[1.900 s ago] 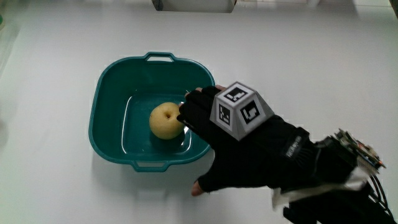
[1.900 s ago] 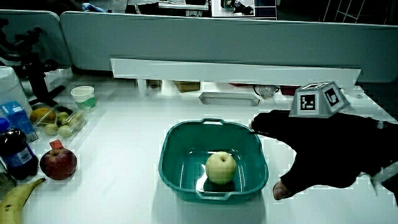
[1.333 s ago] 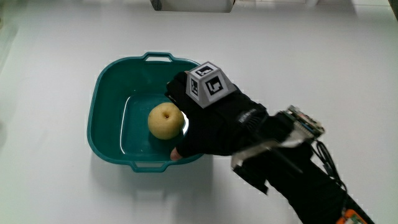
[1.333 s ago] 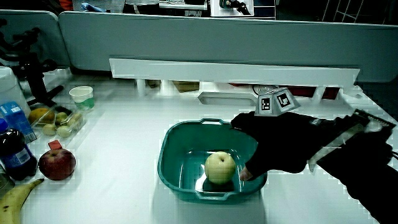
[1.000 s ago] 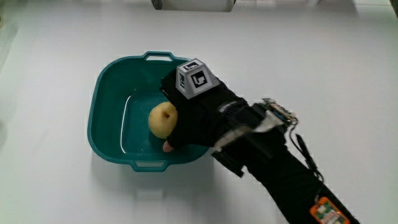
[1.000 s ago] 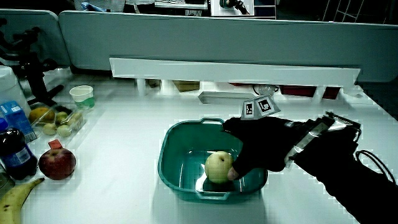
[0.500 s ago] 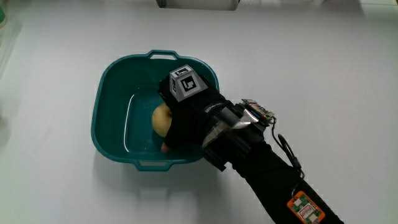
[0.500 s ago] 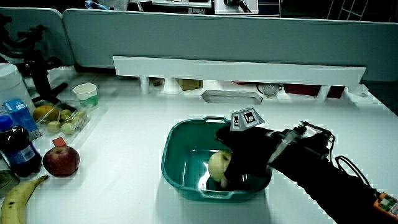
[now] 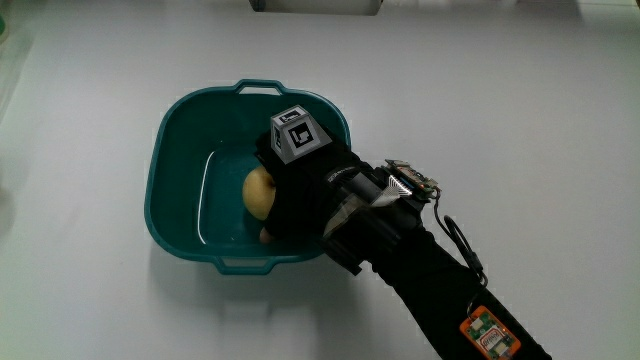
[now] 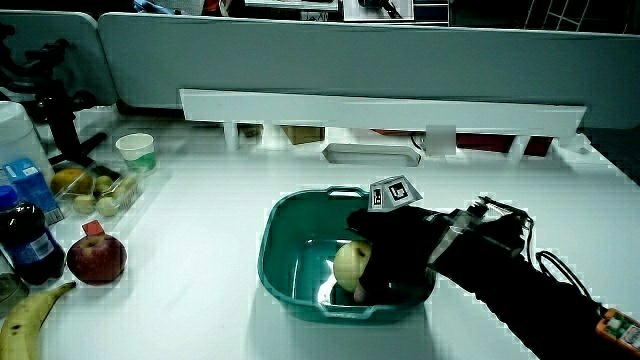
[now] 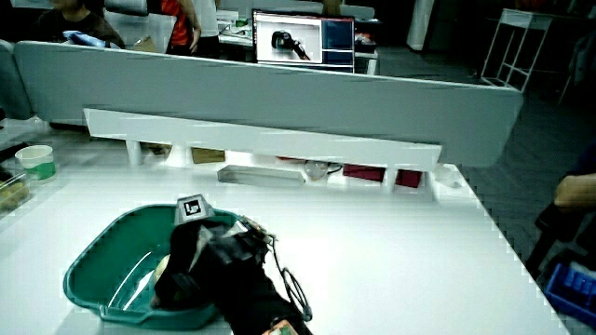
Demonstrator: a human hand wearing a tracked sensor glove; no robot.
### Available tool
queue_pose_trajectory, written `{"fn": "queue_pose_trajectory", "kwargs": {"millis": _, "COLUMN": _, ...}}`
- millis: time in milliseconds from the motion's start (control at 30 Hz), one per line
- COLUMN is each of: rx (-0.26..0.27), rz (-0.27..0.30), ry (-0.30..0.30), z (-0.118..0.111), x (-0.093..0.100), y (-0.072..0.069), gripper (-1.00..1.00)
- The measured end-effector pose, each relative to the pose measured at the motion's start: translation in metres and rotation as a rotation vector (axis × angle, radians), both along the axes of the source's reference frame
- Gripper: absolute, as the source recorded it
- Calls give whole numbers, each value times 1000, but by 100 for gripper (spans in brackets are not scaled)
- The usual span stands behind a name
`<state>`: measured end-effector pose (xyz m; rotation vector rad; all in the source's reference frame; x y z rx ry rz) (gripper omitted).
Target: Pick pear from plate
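A yellow pear [image 9: 256, 190] lies inside a teal basin [image 9: 178, 112] that serves as the plate. The hand [image 9: 285, 205] reaches into the basin and covers much of the pear, its fingers curled around the fruit and the thumb tip showing under it. In a side view the pear [image 10: 346, 265] rests low in the basin [image 10: 288, 216] with the hand [image 10: 385, 258] wrapped against it. In a side view the hand [image 11: 191, 262] and forearm hide nearly all of the pear inside the basin [image 11: 91, 258].
A red apple [image 10: 95, 258], a banana [image 10: 30, 318] and a dark bottle [image 10: 28, 245] sit near the table's edge. A cup [image 10: 135, 152] and a box of small fruit [image 10: 90, 185] stand nearer the partition, as does a flat metal tray [image 10: 370, 153].
The hand came from beside the basin's rim into the basin and closed around the pear. Over the last half second it has hardly moved.
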<state>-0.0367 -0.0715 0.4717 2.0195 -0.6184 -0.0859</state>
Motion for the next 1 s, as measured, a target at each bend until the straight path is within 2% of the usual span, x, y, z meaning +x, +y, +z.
{"fn": "queue_pose_trajectory", "kwargs": {"millis": 33, "rx": 33, "rz": 10, "ry": -4, "z": -1, "x": 0, "y": -1, "gripper": 41}}
{"fn": "queue_pose_trajectory", "kwargs": {"millis": 100, "rx": 13, "rz": -8, "ry": -13, "z": -3, "x": -2, "y": 0, "gripper": 48}}
{"fn": "queue_pose_trajectory", "kwargs": {"millis": 133, "rx": 13, "rz": -1, "ry": 6, "z": -1, "x": -1, "y": -1, "gripper": 52}}
{"fn": "queue_pose_trajectory", "kwargs": {"millis": 167, "rx": 7, "rz": -6, "ry": -20, "z": -2, "x": -1, "y": 0, "gripper": 56}}
{"fn": "queue_pose_trajectory", "kwargs": {"millis": 200, "rx": -31, "rz": -10, "ry": 4, "z": 1, "x": -1, "y": 0, "gripper": 59}}
{"fn": "queue_pose_trajectory", "kwargs": {"millis": 267, "rx": 25, "rz": 3, "ry": 4, "z": 2, "x": 0, "y": 0, "gripper": 67}}
{"fn": "queue_pose_trajectory", "kwargs": {"millis": 300, "rx": -14, "rz": -2, "ry": -8, "z": 4, "x": 0, "y": 1, "gripper": 70}}
{"fn": "queue_pose_trajectory", "kwargs": {"millis": 367, "rx": 43, "rz": 1, "ry": -2, "z": 2, "x": -1, "y": 0, "gripper": 78}}
{"fn": "queue_pose_trajectory", "kwargs": {"millis": 400, "rx": 24, "rz": -4, "ry": -14, "z": 2, "x": -1, "y": 1, "gripper": 81}}
{"fn": "queue_pose_trajectory", "kwargs": {"millis": 433, "rx": 60, "rz": 2, "ry": -3, "z": 1, "x": -1, "y": 0, "gripper": 85}}
{"fn": "queue_pose_trajectory", "kwargs": {"millis": 467, "rx": 57, "rz": -3, "ry": -24, "z": 2, "x": -1, "y": 1, "gripper": 89}}
{"fn": "queue_pose_trajectory", "kwargs": {"millis": 533, "rx": 88, "rz": 6, "ry": -1, "z": 2, "x": 0, "y": -1, "gripper": 96}}
{"fn": "queue_pose_trajectory", "kwargs": {"millis": 567, "rx": 91, "rz": 3, "ry": -28, "z": 0, "x": 0, "y": -1, "gripper": 100}}
{"fn": "queue_pose_trajectory", "kwargs": {"millis": 600, "rx": 79, "rz": 0, "ry": -33, "z": 0, "x": 0, "y": -1, "gripper": 100}}
{"fn": "queue_pose_trajectory", "kwargs": {"millis": 633, "rx": 119, "rz": 5, "ry": -43, "z": -1, "x": 0, "y": -1, "gripper": 100}}
{"fn": "queue_pose_trajectory", "kwargs": {"millis": 667, "rx": 129, "rz": 2, "ry": -42, "z": -1, "x": -1, "y": -1, "gripper": 100}}
{"fn": "queue_pose_trajectory", "kwargs": {"millis": 867, "rx": 138, "rz": -11, "ry": -69, "z": -3, "x": -2, "y": 0, "gripper": 100}}
{"fn": "queue_pose_trajectory", "kwargs": {"millis": 933, "rx": 156, "rz": -10, "ry": -66, "z": -4, "x": -2, "y": 1, "gripper": 100}}
{"fn": "queue_pose_trajectory", "kwargs": {"millis": 1000, "rx": 167, "rz": -13, "ry": -90, "z": -5, "x": -1, "y": 2, "gripper": 100}}
